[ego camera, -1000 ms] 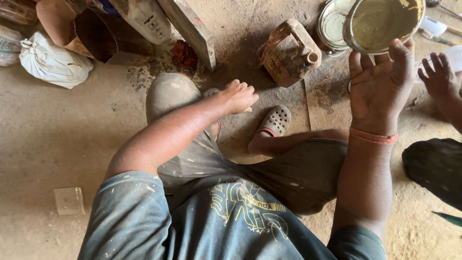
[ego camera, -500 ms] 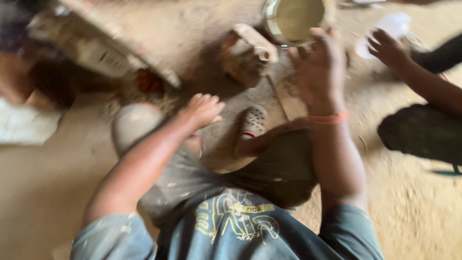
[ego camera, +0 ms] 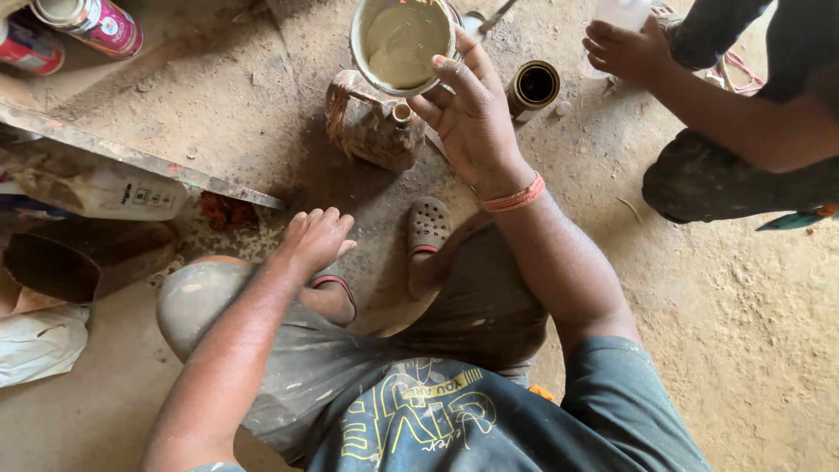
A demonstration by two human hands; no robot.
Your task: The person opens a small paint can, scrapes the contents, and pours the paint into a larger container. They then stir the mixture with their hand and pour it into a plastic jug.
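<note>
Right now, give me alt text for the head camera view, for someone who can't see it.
A person squatting on a dusty floor holds a round tin of pale cream paint in the right hand, above a rusty metal can. The left hand rests open on the left knee. Another person's hand holds a white container at top right.

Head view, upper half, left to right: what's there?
Pink spray can → rusty jug → right hand holding a paint bowl → open tin → another person's hand with a white cup.
</note>
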